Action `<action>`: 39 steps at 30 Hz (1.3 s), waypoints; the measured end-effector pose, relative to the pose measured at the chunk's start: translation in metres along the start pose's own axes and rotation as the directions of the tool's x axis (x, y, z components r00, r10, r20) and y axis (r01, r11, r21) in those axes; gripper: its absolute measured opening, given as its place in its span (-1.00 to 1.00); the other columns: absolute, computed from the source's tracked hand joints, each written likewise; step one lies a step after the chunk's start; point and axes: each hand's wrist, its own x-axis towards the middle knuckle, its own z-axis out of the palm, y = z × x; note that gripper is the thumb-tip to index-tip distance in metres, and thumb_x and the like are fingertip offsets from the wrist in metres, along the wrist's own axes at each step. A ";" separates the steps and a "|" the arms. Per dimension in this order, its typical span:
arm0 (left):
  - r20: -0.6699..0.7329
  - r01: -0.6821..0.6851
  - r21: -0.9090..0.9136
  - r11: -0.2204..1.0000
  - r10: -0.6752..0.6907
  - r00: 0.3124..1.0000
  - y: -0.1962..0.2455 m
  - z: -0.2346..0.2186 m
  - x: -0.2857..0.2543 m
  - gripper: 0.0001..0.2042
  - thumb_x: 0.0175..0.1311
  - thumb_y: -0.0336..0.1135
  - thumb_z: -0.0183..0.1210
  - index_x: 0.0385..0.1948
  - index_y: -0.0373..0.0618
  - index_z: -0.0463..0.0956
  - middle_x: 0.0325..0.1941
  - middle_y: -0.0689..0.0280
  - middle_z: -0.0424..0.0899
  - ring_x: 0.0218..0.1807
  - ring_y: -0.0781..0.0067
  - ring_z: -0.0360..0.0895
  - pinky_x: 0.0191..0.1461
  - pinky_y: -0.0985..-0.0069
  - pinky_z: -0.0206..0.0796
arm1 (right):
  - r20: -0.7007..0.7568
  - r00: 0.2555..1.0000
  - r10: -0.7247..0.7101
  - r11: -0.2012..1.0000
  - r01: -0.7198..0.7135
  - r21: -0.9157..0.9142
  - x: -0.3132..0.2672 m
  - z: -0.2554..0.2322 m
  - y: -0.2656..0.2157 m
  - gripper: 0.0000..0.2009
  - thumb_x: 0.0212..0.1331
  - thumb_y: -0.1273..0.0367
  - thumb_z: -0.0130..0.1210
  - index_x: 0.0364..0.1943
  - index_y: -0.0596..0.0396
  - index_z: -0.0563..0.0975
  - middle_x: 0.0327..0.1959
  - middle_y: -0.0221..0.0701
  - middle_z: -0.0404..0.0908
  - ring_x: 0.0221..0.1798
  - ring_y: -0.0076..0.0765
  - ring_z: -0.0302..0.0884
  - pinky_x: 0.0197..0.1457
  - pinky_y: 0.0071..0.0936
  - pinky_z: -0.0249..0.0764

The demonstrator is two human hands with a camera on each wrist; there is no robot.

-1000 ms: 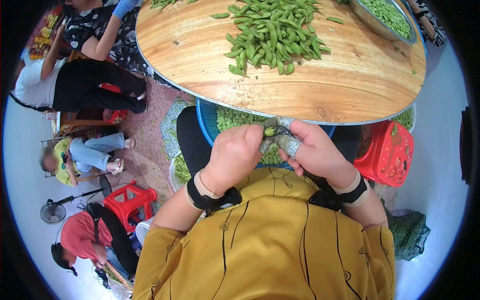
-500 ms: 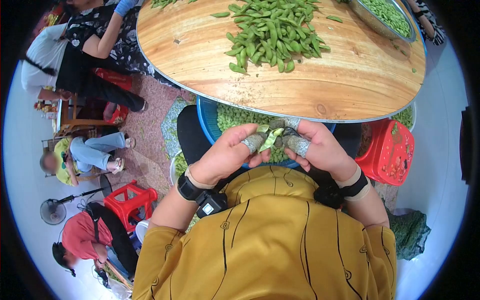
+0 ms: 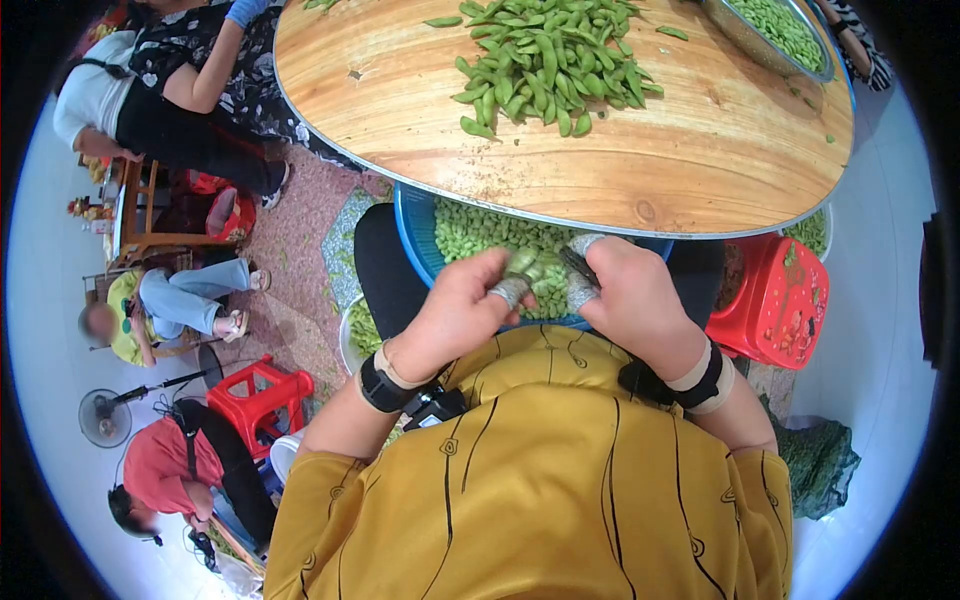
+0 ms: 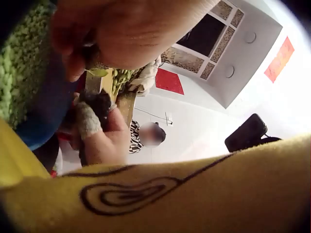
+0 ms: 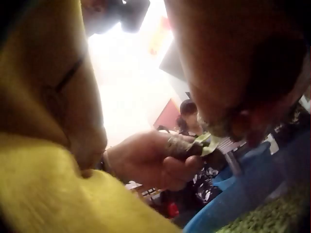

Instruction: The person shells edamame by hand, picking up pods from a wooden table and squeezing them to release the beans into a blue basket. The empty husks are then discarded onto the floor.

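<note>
In the head view my left hand, its thumb wrapped in grey, pinches a blurred green pod above a blue basket of shelled beans. The right wrist view shows that pod split, at the left hand's fingertips. My right hand is just to the right, a small gap away, fingers curled round a small dark object between grey-wrapped digits. In the left wrist view the right hand shows the dark object too; its exact shape is unclear.
A wooden table with a pile of pods and a metal bowl stands in front. A red stool is at right, another at left. Several people and a fan are on the left.
The hands have moved slightly apart since half a second ago. The left fingers have shifted on the opened pod, which was a closed green pod between the hands a second ago.
</note>
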 end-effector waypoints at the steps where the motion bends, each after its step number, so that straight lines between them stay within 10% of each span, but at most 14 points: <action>1: -0.082 -0.008 -0.006 1.000 0.008 0.997 -0.007 -0.005 -0.001 -0.80 0.26 -0.61 -0.09 -0.13 -0.25 0.42 -0.36 0.34 0.60 -0.42 0.66 0.46 -0.33 0.67 0.36 | -0.040 0.998 -0.054 0.999 0.054 -0.002 -0.001 -0.001 0.001 -0.79 -0.18 0.44 0.20 -0.38 0.18 0.49 -0.45 -0.13 0.52 -0.33 0.11 0.51 -0.27 -0.15 0.46; 9: -0.051 -0.231 0.348 0.909 0.265 0.963 0.014 0.006 -0.010 -0.62 0.21 -0.58 0.01 0.07 -0.21 0.20 -0.37 0.32 0.62 -0.44 0.66 0.48 -0.42 0.66 0.34 | 0.000 0.992 -0.123 0.978 0.121 0.171 0.000 -0.010 -0.010 -0.85 -0.07 0.46 0.18 -0.39 0.18 0.51 -0.57 -0.28 0.51 -0.50 -0.15 0.53 -0.41 -0.31 0.48; 11: -0.056 -0.311 0.367 0.877 0.354 0.934 0.009 0.006 -0.006 -0.57 0.09 -0.56 0.09 0.01 -0.26 0.14 -0.62 0.29 0.51 -0.58 0.54 0.42 -0.49 0.55 0.24 | 0.430 0.872 0.233 0.635 -0.471 0.612 0.002 -0.019 -0.014 -0.86 0.05 0.44 0.18 -0.32 0.19 0.53 -0.59 -0.45 0.52 -0.60 -0.52 0.48 -0.54 -0.49 0.42; 14: 0.098 -0.194 -0.149 0.970 0.210 0.973 0.027 0.010 -0.011 -0.68 0.21 -0.57 -0.02 -0.02 -0.22 0.13 -0.50 0.34 0.53 -0.50 0.63 0.45 -0.44 0.65 0.29 | 0.538 0.829 0.150 0.381 -0.551 0.742 0.001 -0.018 -0.006 -0.84 0.10 0.41 0.18 -0.27 0.18 0.54 -0.56 -0.53 0.52 -0.60 -0.73 0.41 -0.60 -0.59 0.37; 17: 0.129 -0.156 -0.243 0.957 0.192 0.973 0.022 0.009 -0.009 -0.67 0.25 -0.58 -0.04 0.01 -0.22 0.11 -0.46 0.34 0.55 -0.47 0.65 0.46 -0.40 0.68 0.32 | 0.593 0.800 0.089 0.330 -0.585 0.741 0.004 -0.014 0.000 -0.83 0.08 0.41 0.19 -0.26 0.17 0.54 -0.56 -0.55 0.52 -0.60 -0.72 0.41 -0.58 -0.59 0.37; 21: 0.152 -0.120 -0.180 0.976 0.148 0.977 0.010 -0.004 -0.015 -0.58 0.27 -0.57 0.00 0.15 -0.15 0.13 -0.20 0.25 0.60 -0.28 0.61 0.54 -0.30 0.66 0.38 | 0.541 0.826 0.158 0.574 -0.522 0.631 0.005 -0.006 -0.004 -0.82 0.04 0.41 0.19 -0.28 0.16 0.53 -0.56 -0.42 0.55 -0.59 -0.47 0.49 -0.51 -0.43 0.43; 23: -0.009 -0.134 0.252 0.958 0.141 0.990 0.016 -0.017 -0.027 -0.67 0.28 -0.54 0.00 0.08 -0.16 0.26 -0.27 0.26 0.62 -0.31 0.64 0.54 -0.31 0.67 0.37 | 0.198 0.974 -0.112 0.963 0.057 0.262 0.005 0.007 0.000 -0.80 -0.04 0.38 0.19 -0.32 0.15 0.52 -0.52 -0.23 0.55 -0.46 -0.08 0.53 -0.37 -0.23 0.45; 26: -0.273 0.028 0.696 0.717 0.229 0.934 0.006 -0.044 -0.051 -0.71 0.09 -0.50 0.14 -0.11 -0.15 0.43 -0.30 -0.06 0.61 -0.21 -0.16 0.55 -0.19 0.20 0.43 | 0.280 0.955 -0.099 0.971 0.030 0.239 0.006 0.002 -0.001 -0.80 -0.07 0.36 0.18 -0.37 0.15 0.51 -0.48 -0.09 0.51 -0.34 0.13 0.49 -0.26 -0.09 0.42; 29: -0.393 0.360 0.890 0.281 0.069 0.917 -0.020 -0.074 -0.078 -0.71 0.00 -0.50 0.21 -0.17 -0.12 0.51 -0.24 -0.02 0.58 -0.22 -0.05 0.56 -0.19 0.23 0.42 | 0.271 0.958 -0.097 0.976 0.038 0.214 0.009 0.004 0.001 -0.82 -0.04 0.37 0.15 -0.40 0.18 0.49 -0.50 -0.07 0.50 -0.37 0.14 0.48 -0.27 -0.07 0.41; 33: -0.351 0.292 0.932 0.214 0.334 0.875 0.005 -0.070 -0.064 -0.71 -0.06 -0.50 0.24 -0.20 -0.16 0.56 -0.18 0.03 0.58 -0.13 0.00 0.55 -0.13 0.24 0.40 | 0.272 0.960 -0.070 0.988 0.029 0.153 0.014 0.011 0.005 -0.84 -0.04 0.39 0.10 -0.45 0.22 0.45 -0.50 -0.04 0.48 -0.37 0.17 0.46 -0.25 -0.04 0.39; 35: -0.381 0.043 0.847 0.531 0.548 0.745 0.030 -0.058 -0.027 -0.69 -0.03 -0.42 0.28 -0.18 -0.15 0.56 -0.22 0.09 0.58 -0.17 0.03 0.55 -0.15 0.25 0.41 | 0.271 0.960 -0.073 0.987 0.030 0.158 0.015 0.012 0.004 -0.84 -0.04 0.39 0.10 -0.46 0.23 0.44 -0.49 -0.04 0.48 -0.37 0.18 0.46 -0.25 -0.04 0.39; 39: -0.320 -0.006 0.895 0.446 0.651 0.689 0.059 -0.048 0.034 -0.71 0.05 -0.37 0.26 -0.16 -0.15 0.53 -0.31 0.13 0.54 -0.24 0.04 0.53 -0.21 0.24 0.40 | 0.237 0.970 -0.052 0.988 0.015 0.153 0.008 0.007 0.003 -0.84 -0.04 0.39 0.10 -0.46 0.22 0.44 -0.49 -0.04 0.48 -0.38 0.18 0.46 -0.25 -0.04 0.40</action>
